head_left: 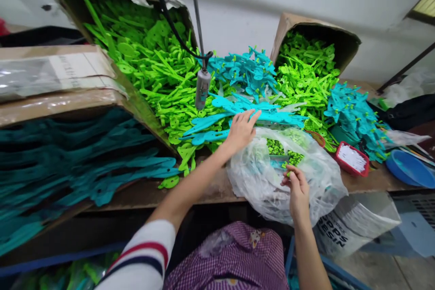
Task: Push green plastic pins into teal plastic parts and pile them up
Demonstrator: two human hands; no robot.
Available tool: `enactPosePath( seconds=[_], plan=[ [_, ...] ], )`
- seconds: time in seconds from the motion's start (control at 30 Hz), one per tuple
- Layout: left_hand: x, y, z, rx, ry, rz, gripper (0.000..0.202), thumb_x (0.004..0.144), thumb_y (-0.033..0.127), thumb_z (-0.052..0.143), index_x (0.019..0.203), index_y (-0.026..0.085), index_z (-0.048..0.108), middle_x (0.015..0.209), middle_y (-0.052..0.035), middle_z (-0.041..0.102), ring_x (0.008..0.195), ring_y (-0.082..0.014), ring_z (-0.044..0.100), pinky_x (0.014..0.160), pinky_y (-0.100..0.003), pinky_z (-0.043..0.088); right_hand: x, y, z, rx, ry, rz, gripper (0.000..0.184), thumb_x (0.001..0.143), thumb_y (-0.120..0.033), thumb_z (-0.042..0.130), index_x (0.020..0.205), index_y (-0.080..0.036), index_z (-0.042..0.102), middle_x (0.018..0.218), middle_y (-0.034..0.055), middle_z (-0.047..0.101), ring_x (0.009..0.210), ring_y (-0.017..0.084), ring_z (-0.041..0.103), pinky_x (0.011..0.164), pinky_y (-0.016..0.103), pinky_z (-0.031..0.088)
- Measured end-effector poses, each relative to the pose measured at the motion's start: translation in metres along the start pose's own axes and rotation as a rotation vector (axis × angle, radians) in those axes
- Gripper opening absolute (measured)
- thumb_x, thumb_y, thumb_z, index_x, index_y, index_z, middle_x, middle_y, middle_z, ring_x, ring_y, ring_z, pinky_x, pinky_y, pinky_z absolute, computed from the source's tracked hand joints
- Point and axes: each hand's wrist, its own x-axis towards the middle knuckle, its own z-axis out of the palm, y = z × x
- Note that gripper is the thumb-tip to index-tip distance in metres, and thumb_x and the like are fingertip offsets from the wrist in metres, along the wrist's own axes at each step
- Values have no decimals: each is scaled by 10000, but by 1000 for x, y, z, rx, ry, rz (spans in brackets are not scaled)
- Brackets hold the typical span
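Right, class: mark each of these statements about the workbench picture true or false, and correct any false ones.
1. The left hand reaches onto the turquoise plastic pieces. True.
2. The right hand rests in the blue bowl. False: it pinches a small green part at the clear plastic bag.
3. The red tray holds white bits. True.
4. The tipped cardboard boxes spill red parts. False: they spill bright green parts.
5. A grey tool hangs above the bench. True.
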Motion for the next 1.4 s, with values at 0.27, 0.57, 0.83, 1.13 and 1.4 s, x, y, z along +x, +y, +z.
enactPosePath(
  seconds=[0.27,0.57,0.83,1.13,1.4],
  plan=[
    [70,-40,35,221,-190,-15,431,886,203,556,1313,148,578,1278,-198,581,1189,-326,542,1086,-584,249,-53,15,3,-120,-166,60,285,892,-385,640,1100,-203,571,777,-6,611,630,110,569,595,230,483],
    [28,49,-44,-145,187,88,435,981,234,451,1414,202,466,1408,-132,531,1080,-222,630,885,-336,482,-51,-31,1,-49,56,-147,241,898,-303,636,1119,-212,604,820,-4,595,629,99,577,598,237,483],
    [-111,42,-72,-933,-421,-463,493,893,463,599,1281,168,522,805,-18,676,549,-145,595,513,-254,464,-39,-29,-26,-51,89,-158,217,886,-344,652,1052,-211,610,711,-26,594,517,92,545,500,222,451],
    [-261,8,-28,-1174,-749,-857,479,861,487,634,1189,152,538,672,19,600,475,-111,520,504,-229,378,-16,58,-20,-314,-255,36,307,917,-441,564,1097,-202,631,781,16,659,623,151,615,605,276,514],
    [-270,13,-20,-1047,-713,-824,521,880,515,590,1237,154,471,765,8,619,478,-121,547,501,-254,440,-11,79,-20,-668,-290,-226,265,977,-383,487,1035,-193,663,958,67,687,867,191,634,812,304,480]
  ],
)
